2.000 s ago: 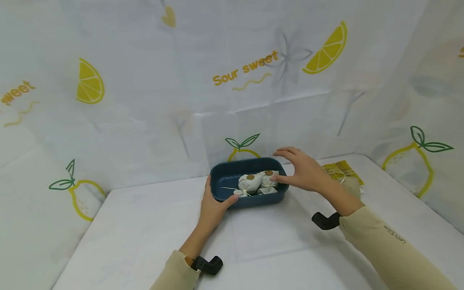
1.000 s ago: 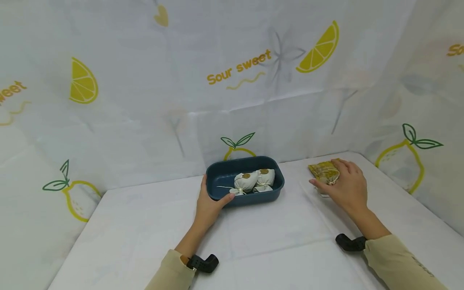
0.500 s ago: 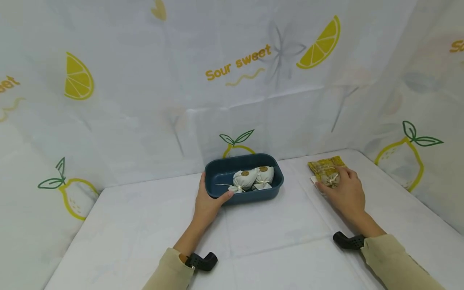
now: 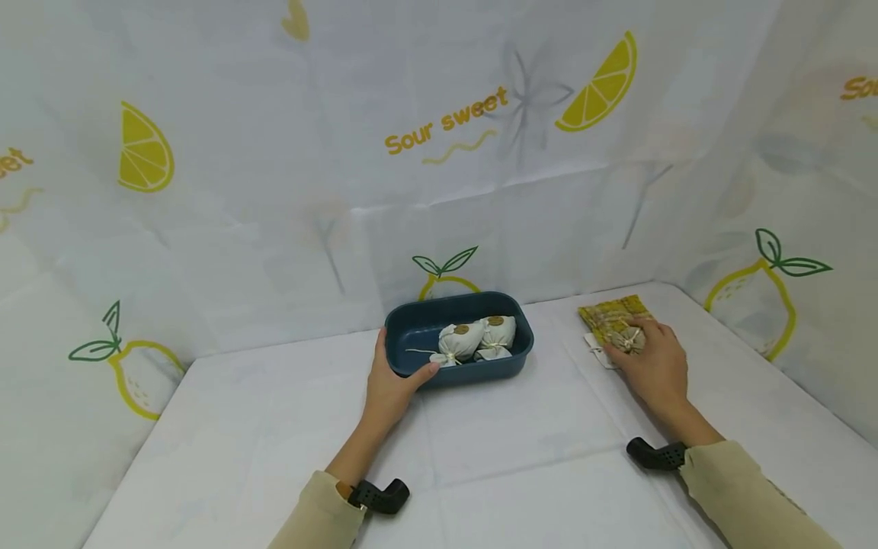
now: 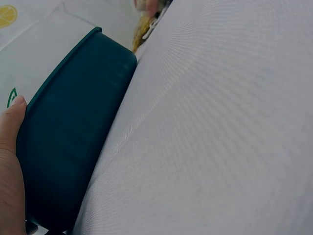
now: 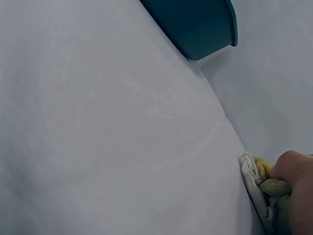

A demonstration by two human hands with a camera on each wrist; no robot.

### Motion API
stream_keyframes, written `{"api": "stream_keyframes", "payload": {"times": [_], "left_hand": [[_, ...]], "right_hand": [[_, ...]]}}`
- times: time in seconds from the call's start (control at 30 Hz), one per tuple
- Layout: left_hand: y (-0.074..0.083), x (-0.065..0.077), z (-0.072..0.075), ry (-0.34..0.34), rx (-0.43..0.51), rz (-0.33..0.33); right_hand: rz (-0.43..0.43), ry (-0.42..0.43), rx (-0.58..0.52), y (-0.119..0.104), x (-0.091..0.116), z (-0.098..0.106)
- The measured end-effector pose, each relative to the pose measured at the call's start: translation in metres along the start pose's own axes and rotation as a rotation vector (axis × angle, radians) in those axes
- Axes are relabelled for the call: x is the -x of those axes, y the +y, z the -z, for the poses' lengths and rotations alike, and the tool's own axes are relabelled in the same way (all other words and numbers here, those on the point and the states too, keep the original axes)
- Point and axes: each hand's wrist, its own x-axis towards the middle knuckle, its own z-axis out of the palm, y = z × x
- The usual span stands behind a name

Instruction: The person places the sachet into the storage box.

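Observation:
A dark blue rectangular bin (image 4: 473, 371) sits near the back of the table in the head view. My left hand (image 4: 389, 387) grips its left end, thumb over the front rim and fingers round the outside. Inside lie two white tied sachets (image 4: 461, 340) with round brown stickers, toward the right. At the right, my right hand (image 4: 655, 370) holds a beige drawstring pouch (image 4: 629, 340), thumb on one side and fingers on the other. A yellow patterned pouch (image 4: 608, 312) lies behind and under it. The palm hides much of the beige one.
A white piece with a string (image 4: 598, 351) sticks out left of the pouches. White cloth with lemon prints covers the table (image 4: 480, 457) and the wall behind (image 4: 288, 252). The wall stands close behind the bin.
My right hand has left the bin's right side and moved right to the pouches, now with fingers on the beige one. The left hand stays on the bin.

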Motion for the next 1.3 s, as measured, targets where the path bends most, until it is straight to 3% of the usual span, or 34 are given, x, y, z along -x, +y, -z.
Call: {"api": "stream_keyframes", "payload": {"times": [0.27,0.43,0.63,1.0,1.3], "left_hand": [[-0.001,-0.001,0.000,0.001,-0.005,-0.001],[-0.002,-0.002,0.000,0.003,0.003,-0.001],[-0.002,-0.002,0.001,0.000,0.013,-0.016],[0.001,-0.001,0.001,-0.005,0.020,0.003],[0.001,0.000,0.002,-0.011,0.026,-0.003]], "right_hand": [[0.001,0.141,-0.125,-0.009,-0.005,0.001],[0.010,0.142,-0.155,-0.017,-0.006,0.001],[0.106,0.134,-0.205,-0.040,-0.012,0.002],[0.185,-0.079,-0.223,-0.105,-0.022,0.001],[0.379,-0.222,-0.336,-0.150,-0.049,-0.011]]}}
